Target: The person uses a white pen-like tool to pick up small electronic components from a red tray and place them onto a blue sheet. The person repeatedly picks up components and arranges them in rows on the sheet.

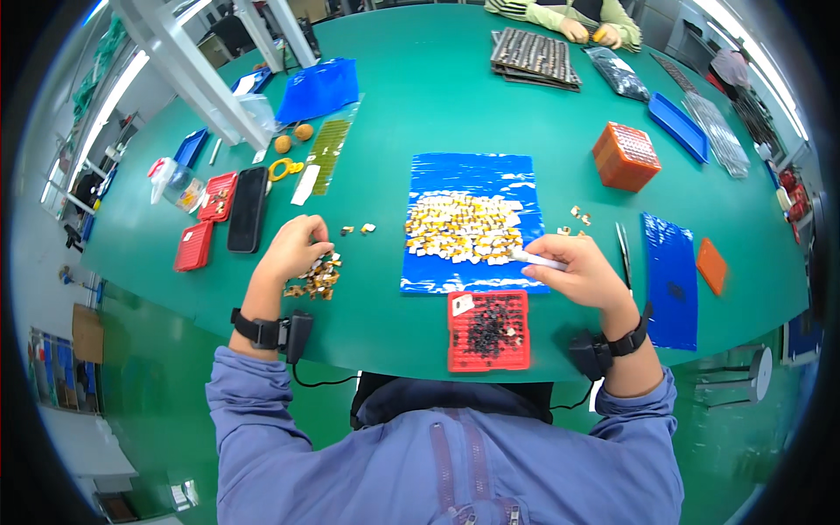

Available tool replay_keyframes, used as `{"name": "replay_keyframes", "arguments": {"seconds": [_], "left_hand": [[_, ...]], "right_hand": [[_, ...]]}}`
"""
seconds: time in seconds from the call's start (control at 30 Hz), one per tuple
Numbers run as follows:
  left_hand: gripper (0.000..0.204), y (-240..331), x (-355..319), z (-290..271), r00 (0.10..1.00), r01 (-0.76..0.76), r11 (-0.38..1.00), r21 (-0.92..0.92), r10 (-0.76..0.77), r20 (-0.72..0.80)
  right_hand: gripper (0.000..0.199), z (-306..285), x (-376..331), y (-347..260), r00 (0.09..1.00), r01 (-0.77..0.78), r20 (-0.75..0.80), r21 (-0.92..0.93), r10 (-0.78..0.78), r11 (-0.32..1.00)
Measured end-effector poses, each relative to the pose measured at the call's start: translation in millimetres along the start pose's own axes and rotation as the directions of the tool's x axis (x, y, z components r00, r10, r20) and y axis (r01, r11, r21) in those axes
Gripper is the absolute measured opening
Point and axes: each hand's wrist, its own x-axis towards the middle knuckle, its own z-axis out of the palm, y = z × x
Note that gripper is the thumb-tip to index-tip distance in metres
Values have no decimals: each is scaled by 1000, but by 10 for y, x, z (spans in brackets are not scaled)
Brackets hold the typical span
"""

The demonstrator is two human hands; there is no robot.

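Note:
My left hand [300,248] has its fingers pinched together over a loose pile of small brown and white parts [317,280]. Whatever those fingertips hold is too small to make out. In my right hand [579,269] is a white pen-shaped tool [540,260], its tip at the right edge of many small white and yellow pieces [464,227]. These pieces lie closely spread on a blue sheet [472,171]. Just below the sheet sits a red tray [453,350] holding small black parts [492,331] and a few pale ones.
Tweezers [624,254], another blue sheet [672,297] and an orange plate [711,266] lie at right. An orange block stack [626,157] stands behind. At left are a black phone [248,210], red boxes [193,246] and yellow scissors [282,169]. Across the table, a person's hands [588,33] work beside stacked trays [535,58].

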Motion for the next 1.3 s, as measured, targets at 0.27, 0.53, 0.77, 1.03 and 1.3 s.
{"name": "replay_keyframes", "arguments": {"seconds": [0.27, 0.53, 0.77, 1.03, 1.3], "left_hand": [[11, 845, -221, -13, 978, -187, 945, -269, 152, -144], [7, 1524, -259, 525, 913, 170, 141, -975, 349, 209], [8, 1516, -115, 850, 868, 351, -208, -913, 438, 234], [10, 1499, -140, 907, 840, 412, -220, -884, 468, 275], [8, 1520, -161, 910, 841, 428, -269, -863, 469, 271]], "right_hand": [[20, 55, -59, -113, 989, -7, 144, 133, -12, 991], [21, 95, -46, -168, 979, -28, 205, 158, -5, 987], [16, 103, -62, -115, 990, 2, 134, 209, -31, 978], [11, 76, -36, -68, 991, -10, 129, 219, -19, 976], [9, 104, -32, -48, 968, -82, 251, 343, -7, 936]]}}
